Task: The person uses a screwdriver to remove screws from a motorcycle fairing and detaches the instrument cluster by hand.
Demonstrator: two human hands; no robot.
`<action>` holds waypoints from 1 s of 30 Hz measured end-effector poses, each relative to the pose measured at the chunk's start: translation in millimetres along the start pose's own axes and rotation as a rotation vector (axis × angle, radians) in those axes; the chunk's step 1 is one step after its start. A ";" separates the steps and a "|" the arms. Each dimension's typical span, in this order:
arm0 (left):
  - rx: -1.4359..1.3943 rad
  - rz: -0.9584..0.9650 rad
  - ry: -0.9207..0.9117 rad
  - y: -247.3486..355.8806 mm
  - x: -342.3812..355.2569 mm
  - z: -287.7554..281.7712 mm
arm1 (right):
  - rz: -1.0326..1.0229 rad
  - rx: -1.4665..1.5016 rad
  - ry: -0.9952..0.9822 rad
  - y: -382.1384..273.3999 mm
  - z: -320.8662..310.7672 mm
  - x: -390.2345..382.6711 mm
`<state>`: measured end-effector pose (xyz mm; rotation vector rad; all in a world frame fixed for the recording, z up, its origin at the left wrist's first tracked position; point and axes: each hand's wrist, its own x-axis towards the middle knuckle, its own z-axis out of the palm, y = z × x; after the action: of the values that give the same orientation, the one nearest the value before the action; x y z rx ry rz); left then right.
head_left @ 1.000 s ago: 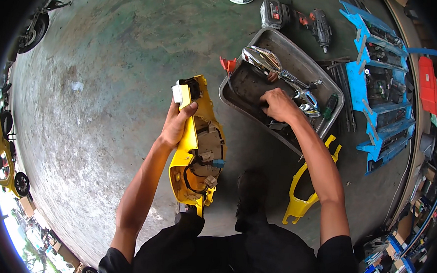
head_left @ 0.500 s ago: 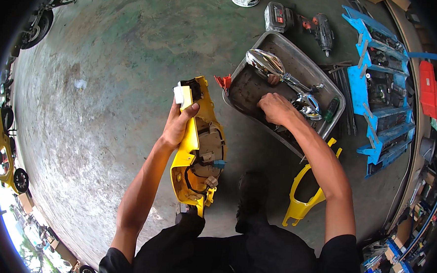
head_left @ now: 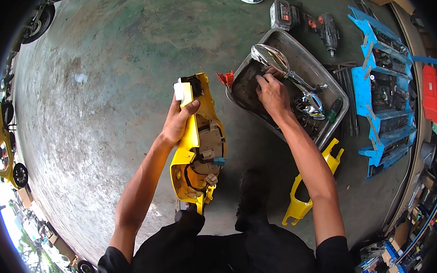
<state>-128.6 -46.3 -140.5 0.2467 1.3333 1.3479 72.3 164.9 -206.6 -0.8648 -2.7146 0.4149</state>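
Gripping a yellow motorcycle panel (head_left: 198, 145) upright over the concrete floor (head_left: 107, 81), the left hand (head_left: 177, 122) wraps it firmly; the right hand (head_left: 272, 92), fingers curled, reaches into a metal tray (head_left: 306, 67) beside chrome mirrors (head_left: 269, 57)

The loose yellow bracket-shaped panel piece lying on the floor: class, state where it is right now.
In the head view, the yellow panel piece lies on the concrete floor at the person's right, just below the metal tray and beside the right forearm.
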 end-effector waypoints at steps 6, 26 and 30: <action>-0.021 -0.001 -0.010 3.2 -0.8 1.0 | -0.056 -0.227 -0.078 0.2 15.2 8.6; -0.029 0.016 -0.013 5.0 -4.8 -0.6 | -0.053 -0.045 -0.080 17.3 3.1 -14.0; -0.027 0.023 0.002 3.8 -5.8 4.3 | 0.060 0.018 -0.195 22.4 -3.5 -12.2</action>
<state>-125.5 -47.4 -133.0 0.2435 1.3161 1.3852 94.7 175.9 -213.0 -0.9484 -2.8615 0.5626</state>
